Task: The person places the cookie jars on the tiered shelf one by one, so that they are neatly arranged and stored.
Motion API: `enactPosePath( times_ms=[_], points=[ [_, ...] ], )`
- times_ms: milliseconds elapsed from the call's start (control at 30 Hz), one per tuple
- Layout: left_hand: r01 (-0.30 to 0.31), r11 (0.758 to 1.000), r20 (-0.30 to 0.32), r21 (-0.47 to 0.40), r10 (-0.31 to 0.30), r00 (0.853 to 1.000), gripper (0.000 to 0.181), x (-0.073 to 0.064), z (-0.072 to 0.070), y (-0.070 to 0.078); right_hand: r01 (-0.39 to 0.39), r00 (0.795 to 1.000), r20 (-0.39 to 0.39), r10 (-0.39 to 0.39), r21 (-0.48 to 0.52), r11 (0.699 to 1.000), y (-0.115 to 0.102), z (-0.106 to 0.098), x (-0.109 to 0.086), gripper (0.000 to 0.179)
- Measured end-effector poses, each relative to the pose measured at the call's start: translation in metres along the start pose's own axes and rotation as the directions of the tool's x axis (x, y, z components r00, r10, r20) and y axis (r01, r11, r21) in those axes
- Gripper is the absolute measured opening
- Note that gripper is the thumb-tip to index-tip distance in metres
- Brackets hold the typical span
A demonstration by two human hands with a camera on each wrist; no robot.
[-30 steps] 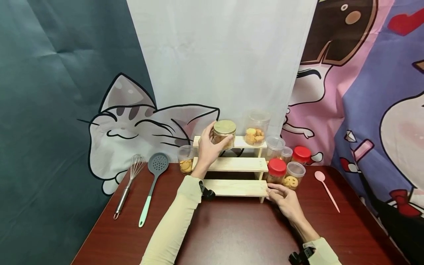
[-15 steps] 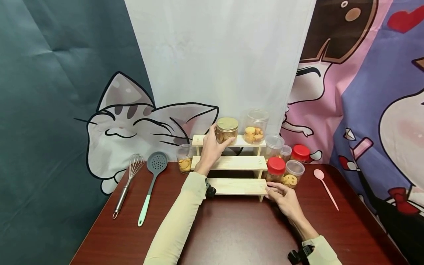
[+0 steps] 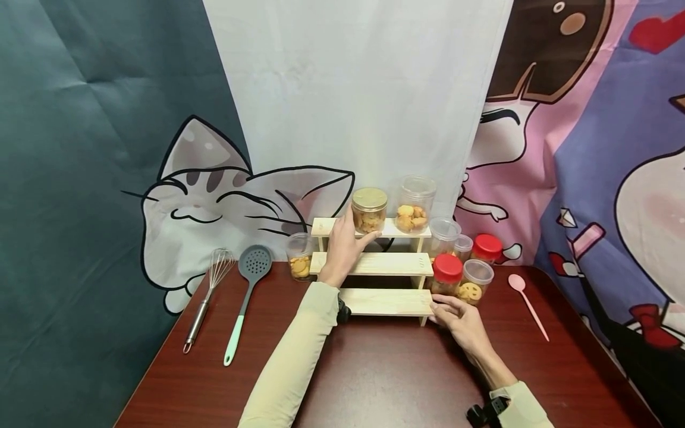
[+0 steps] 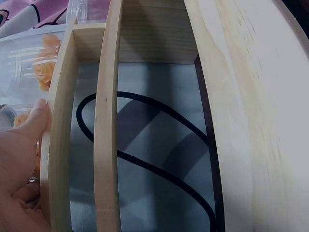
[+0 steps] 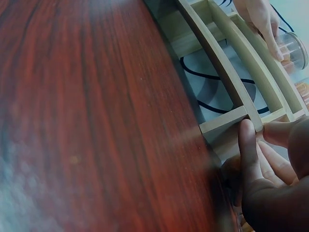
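Note:
A gold-lidded cookie jar (image 3: 369,211) stands on the top step of the three-tier wooden shelf (image 3: 385,302). My left hand (image 3: 342,246) is at its lower left, the index finger by the jar's side and the thumb extended along the step's front edge. In the left wrist view, the thumb (image 4: 36,121) reaches the shelf edge beside clear jars. A taller clear cookie jar (image 3: 415,205) stands to the right on the same step. My right hand (image 3: 462,324) pinches the bottom step's right end, thumb and fingers at its corner in the right wrist view.
Red-lidded jars (image 3: 447,270) and clear-lidded jars (image 3: 475,282) crowd the shelf's right side. Another cookie jar (image 3: 301,258) stands at its left. A whisk (image 3: 206,303) and a slotted turner (image 3: 247,303) lie left; a pink spoon (image 3: 527,303) lies right. A printed curtain hangs behind.
The gold-lidded jar has shifted slightly right on the top step. My left hand's grip has loosened, its thumb dropping from the jar's front to the step's edge. The right hand has stayed put.

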State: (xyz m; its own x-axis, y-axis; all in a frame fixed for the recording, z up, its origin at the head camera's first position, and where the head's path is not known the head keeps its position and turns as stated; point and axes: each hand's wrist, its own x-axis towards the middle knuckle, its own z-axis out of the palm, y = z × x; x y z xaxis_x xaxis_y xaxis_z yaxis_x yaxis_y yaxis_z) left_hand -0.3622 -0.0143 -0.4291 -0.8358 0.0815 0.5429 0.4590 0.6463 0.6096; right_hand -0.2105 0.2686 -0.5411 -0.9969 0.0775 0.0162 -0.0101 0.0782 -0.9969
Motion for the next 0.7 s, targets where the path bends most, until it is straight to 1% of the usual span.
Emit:
enactPosePath(
  times_ms=[67, 100, 300, 367, 433, 467, 533, 633, 667, 700],
  points=[
    [0.010, 1.000, 0.009, 0.009, -0.010, 1.000, 0.114, 0.000, 0.001, 0.000, -0.007, 1.000, 0.000, 0.007, 0.012, 1.000, 0.000, 0.000, 0.000, 0.047],
    [0.016, 1.000, 0.020, 0.009, -0.016, 1.000, 0.114, 0.000, -0.001, 0.003, -0.009, 1.000, 0.000, 0.009, 0.012, 1.000, 0.001, 0.000, 0.000, 0.047],
    [0.036, 0.999, 0.005, 0.026, -0.037, 0.999, 0.116, -0.004, -0.003, 0.002, -0.017, 1.000, 0.006, 0.017, 0.005, 1.000, 0.000, 0.002, -0.001, 0.047],
    [0.034, 0.999, 0.007, 0.024, -0.034, 0.999, 0.116, -0.005, -0.005, 0.000, -0.018, 1.000, 0.009, 0.018, -0.006, 1.000, 0.000, 0.003, -0.001, 0.047],
    [0.028, 0.999, 0.012, -0.015, -0.028, 1.000, 0.114, -0.006, -0.007, -0.001, -0.019, 1.000, 0.003, 0.019, -0.009, 1.000, -0.002, 0.003, -0.001, 0.047],
    [0.016, 0.999, 0.009, -0.047, -0.015, 1.000, 0.111, -0.007, -0.009, -0.002, -0.020, 1.000, 0.000, 0.020, -0.012, 1.000, -0.003, 0.003, -0.001, 0.047],
    [-0.013, 0.991, -0.006, -0.132, 0.012, 1.000, 0.099, -0.009, -0.014, -0.006, -0.020, 1.000, -0.002, 0.020, -0.021, 1.000, -0.004, 0.003, -0.002, 0.046],
    [-0.068, 0.966, -0.061, -0.249, 0.054, 0.997, 0.076, -0.012, -0.023, -0.014, -0.021, 1.000, -0.012, 0.020, -0.035, 0.999, -0.006, 0.002, -0.002, 0.046],
    [-0.094, 0.958, -0.088, -0.271, 0.073, 0.993, 0.068, -0.013, -0.027, -0.017, -0.020, 1.000, -0.017, 0.019, -0.042, 0.999, -0.006, 0.002, -0.002, 0.045],
    [-0.107, 0.951, -0.109, -0.290, 0.078, 0.991, 0.062, -0.014, -0.030, -0.021, -0.020, 1.000, -0.022, 0.019, -0.047, 0.999, -0.007, 0.002, -0.002, 0.045]
  ],
)
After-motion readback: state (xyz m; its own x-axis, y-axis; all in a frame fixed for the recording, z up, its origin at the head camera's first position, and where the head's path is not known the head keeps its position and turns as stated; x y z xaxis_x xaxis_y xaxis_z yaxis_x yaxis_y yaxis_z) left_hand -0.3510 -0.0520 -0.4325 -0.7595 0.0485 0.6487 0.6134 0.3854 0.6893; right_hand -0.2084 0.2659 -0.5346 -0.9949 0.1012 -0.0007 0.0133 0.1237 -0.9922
